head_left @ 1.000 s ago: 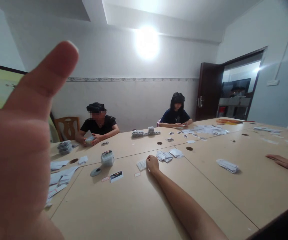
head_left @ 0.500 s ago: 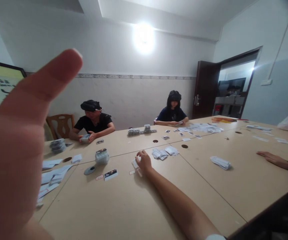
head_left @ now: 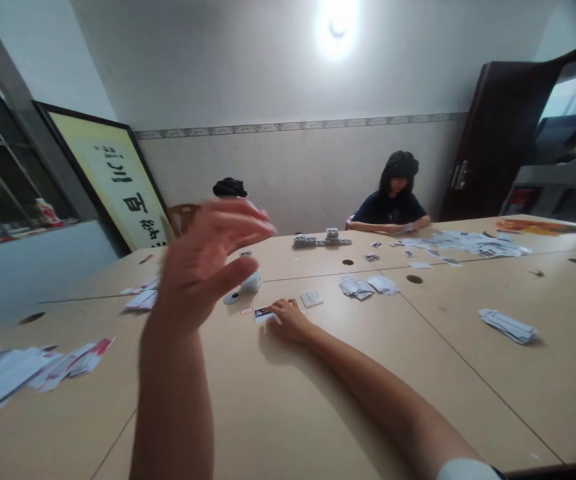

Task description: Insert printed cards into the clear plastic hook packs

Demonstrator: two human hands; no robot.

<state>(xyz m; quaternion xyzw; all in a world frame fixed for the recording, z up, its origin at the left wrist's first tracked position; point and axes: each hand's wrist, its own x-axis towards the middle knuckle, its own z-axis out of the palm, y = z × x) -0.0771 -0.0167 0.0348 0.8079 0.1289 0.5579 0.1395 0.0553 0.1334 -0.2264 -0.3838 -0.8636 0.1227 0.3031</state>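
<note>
My left hand [head_left: 208, 263] is raised above the table with its fingers stretched out and apart, holding nothing; it is slightly smeared by motion. My right arm reaches far out over the beige table [head_left: 318, 400]. My right hand [head_left: 288, 319] rests on the tabletop with its fingertips on a small dark-printed card [head_left: 264, 313]. Just beyond lie a white card [head_left: 312, 298] and a loose pile of white cards [head_left: 363, 287]. A small roll of tape [head_left: 231, 298] and a clear tub [head_left: 251, 281] sit behind my left hand.
Two people sit at the far side, one in dark blue [head_left: 393, 207], one mostly hidden behind my left hand. Card stacks [head_left: 318, 239] and scattered cards [head_left: 468, 243] lie near them. More cards lie at the left [head_left: 28, 370] and right [head_left: 508, 325]. A framed sign [head_left: 113, 180] leans on the wall.
The view has swung left. My left hand has pulled away from the camera and now hangs over the table. My right hand has slid left from the white card to the dark-printed card.
</note>
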